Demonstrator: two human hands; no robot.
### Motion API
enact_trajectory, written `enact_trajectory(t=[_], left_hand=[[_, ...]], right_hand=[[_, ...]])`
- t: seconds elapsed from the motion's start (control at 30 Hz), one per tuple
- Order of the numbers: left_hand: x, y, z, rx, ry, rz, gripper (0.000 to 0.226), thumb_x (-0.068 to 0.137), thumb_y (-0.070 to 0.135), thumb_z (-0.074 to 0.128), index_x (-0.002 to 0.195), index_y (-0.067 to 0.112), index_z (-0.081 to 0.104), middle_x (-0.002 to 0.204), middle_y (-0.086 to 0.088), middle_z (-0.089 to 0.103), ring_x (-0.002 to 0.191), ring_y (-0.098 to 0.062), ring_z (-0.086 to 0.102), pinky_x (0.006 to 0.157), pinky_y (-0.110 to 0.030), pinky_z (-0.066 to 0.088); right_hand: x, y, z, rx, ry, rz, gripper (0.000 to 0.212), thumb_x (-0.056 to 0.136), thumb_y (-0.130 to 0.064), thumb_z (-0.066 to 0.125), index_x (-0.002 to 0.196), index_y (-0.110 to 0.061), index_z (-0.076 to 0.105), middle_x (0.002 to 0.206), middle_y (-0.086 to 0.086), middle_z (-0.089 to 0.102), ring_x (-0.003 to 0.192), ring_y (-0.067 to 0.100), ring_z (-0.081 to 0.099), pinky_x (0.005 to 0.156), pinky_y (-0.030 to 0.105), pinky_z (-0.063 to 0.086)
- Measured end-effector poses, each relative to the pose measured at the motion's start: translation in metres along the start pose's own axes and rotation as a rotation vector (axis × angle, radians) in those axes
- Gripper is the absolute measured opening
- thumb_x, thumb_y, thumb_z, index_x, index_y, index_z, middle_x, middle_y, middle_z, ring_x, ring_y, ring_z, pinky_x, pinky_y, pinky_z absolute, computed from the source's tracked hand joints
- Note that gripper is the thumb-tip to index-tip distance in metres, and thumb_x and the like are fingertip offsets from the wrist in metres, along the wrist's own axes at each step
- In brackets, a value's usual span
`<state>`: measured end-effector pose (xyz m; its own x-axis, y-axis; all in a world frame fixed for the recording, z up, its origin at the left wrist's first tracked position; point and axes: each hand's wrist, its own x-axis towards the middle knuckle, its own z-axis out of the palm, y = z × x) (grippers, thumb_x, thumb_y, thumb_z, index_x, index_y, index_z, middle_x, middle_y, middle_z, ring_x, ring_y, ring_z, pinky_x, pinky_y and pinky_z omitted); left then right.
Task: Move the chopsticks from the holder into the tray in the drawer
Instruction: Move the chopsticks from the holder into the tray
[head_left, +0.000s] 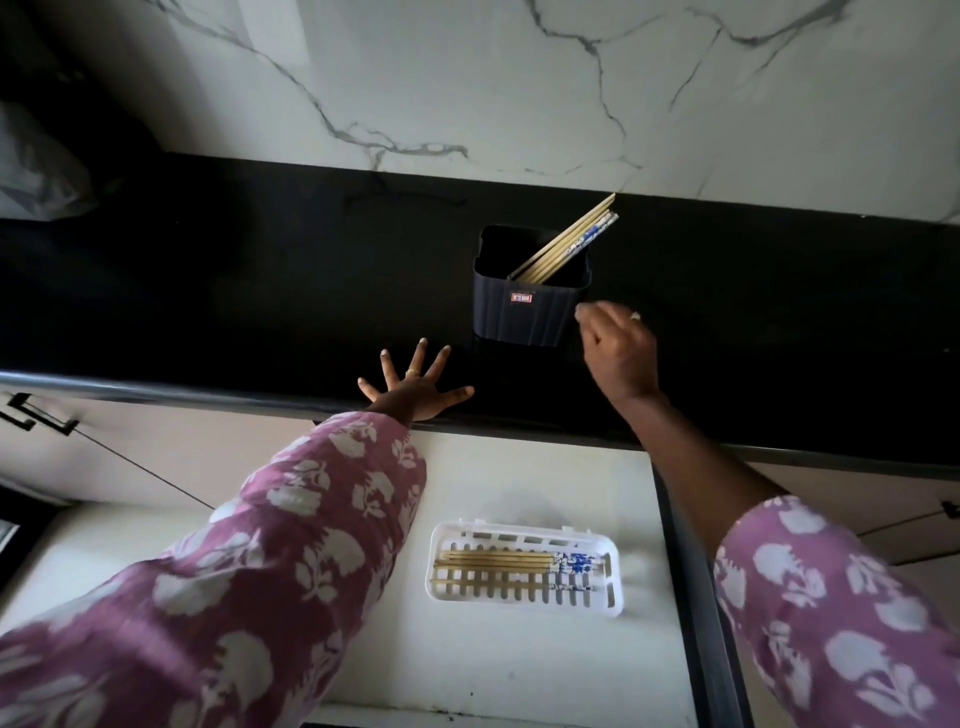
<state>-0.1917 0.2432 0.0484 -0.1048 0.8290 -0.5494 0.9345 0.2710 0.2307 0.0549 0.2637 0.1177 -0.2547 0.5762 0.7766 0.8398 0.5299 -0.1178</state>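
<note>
Several chopsticks (566, 244) lean in the holder (524, 312) on the counter (260, 291); others already lie in the tray (519, 531) (drawer (519, 467) open). Left hand (415, 389) rests flat, fingers spread; right hand (618, 348), curled and seemingly empty, is just beside the holder. Next up: probably pinch a pair.

The left hand (415, 387) lay flat, palm down, fingers spread wide. The right hand (618, 348) reached farther forward, its fingers curled inward, holding nothing, the forearm bare.
</note>
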Motion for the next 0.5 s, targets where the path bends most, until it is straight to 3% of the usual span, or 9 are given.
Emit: enact_trajectory(t=[0.1, 0.23, 0.37, 0.5], left_hand=[[0.001, -0.001, -0.001, 0.003, -0.009, 0.005, 0.087, 0.066, 0.089, 0.029, 0.135, 0.058, -0.014, 0.148, 0.024, -0.029, 0.137, -0.037, -0.029, 0.099, -0.073, -0.005], [0.003, 0.000, -0.001, -0.003, -0.015, -0.001, 0.087, 0.067, 0.088, 0.029, 0.135, 0.058, -0.015, 0.148, 0.024, -0.031, 0.137, -0.037, -0.030, 0.100, -0.072, -0.005], [0.004, 0.000, 0.000, -0.006, -0.020, -0.001, 0.087, 0.068, 0.087, 0.030, 0.135, 0.057, -0.016, 0.148, 0.023, -0.032, 0.136, -0.037, -0.031, 0.101, -0.072, -0.005], [0.006, -0.001, -0.001, -0.010, -0.030, 0.004, 0.087, 0.068, 0.087, 0.031, 0.135, 0.058, -0.017, 0.147, 0.023, -0.033, 0.136, -0.036, -0.032, 0.100, -0.072, -0.005]], right_hand=[[0.032, 0.014, 0.008, 0.003, -0.010, 0.138, 0.008, 0.079, 0.003, 0.066, 0.085, 0.002, 0.072, 0.082, 0.017, 0.074, 0.072, 0.029, 0.072, 0.063, 0.032, 0.057], [0.066, 0.030, 0.029, 0.056, -0.173, 0.519, 0.027, 0.091, -0.011, 0.056, 0.114, 0.000, 0.064, 0.114, 0.018, 0.068, 0.105, 0.029, 0.065, 0.091, 0.032, 0.049], [0.092, 0.040, 0.045, 0.066, -0.186, 0.746, 0.030, 0.094, -0.017, 0.053, 0.118, -0.003, 0.061, 0.117, 0.021, 0.066, 0.111, 0.032, 0.061, 0.095, 0.036, 0.046], [0.108, 0.052, 0.059, 0.045, -0.285, 0.806, 0.035, 0.098, -0.018, 0.046, 0.129, -0.002, 0.051, 0.128, 0.023, 0.058, 0.123, 0.035, 0.052, 0.100, 0.038, 0.042]])
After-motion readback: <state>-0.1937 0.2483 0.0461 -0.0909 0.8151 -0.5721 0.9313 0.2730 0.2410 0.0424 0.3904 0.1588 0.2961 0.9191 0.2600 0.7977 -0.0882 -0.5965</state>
